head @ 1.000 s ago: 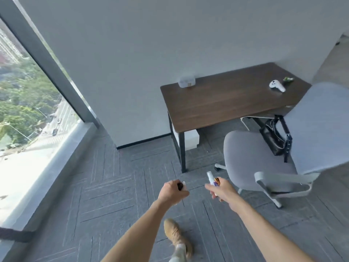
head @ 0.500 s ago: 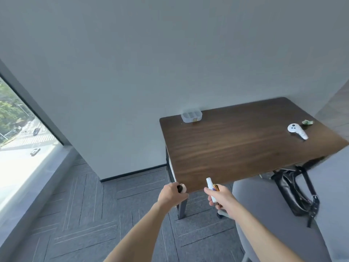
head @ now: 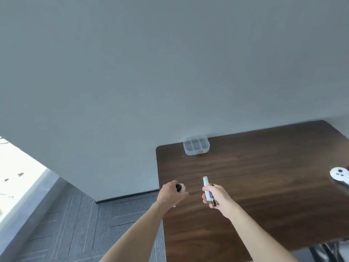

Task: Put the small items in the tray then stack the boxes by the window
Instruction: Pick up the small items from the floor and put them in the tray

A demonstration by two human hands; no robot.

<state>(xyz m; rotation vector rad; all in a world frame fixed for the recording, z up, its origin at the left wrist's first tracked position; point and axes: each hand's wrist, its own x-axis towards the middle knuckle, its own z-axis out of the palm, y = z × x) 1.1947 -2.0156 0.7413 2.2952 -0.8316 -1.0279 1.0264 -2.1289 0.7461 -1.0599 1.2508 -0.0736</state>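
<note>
Two hands out front, both full, so roughly biggest to smallest:
wall [head: 170,63]: plain grey, fills most of the view, far side
desk [head: 264,205]: dark wood top, right half, backed up against wall
floor [head: 66,224]: grey carpet tiles, near left, bright window strip at left edge
left hand [head: 171,193]: fist curled round a small black-and-white item [head: 180,187], poking out past the knuckles, right at desk's left edge; can't tell what it is
right hand [head: 217,195]: wrapped round a white tube [head: 206,188] standing upright, plus some thin dark-and-gold bits [head: 215,202], too small to tell
tray [head: 196,147]: clear, divided into compartments, far left corner of desk, touching wall, well apart from both hands
controller [head: 340,176]: white, far right edge, cut off
</note>
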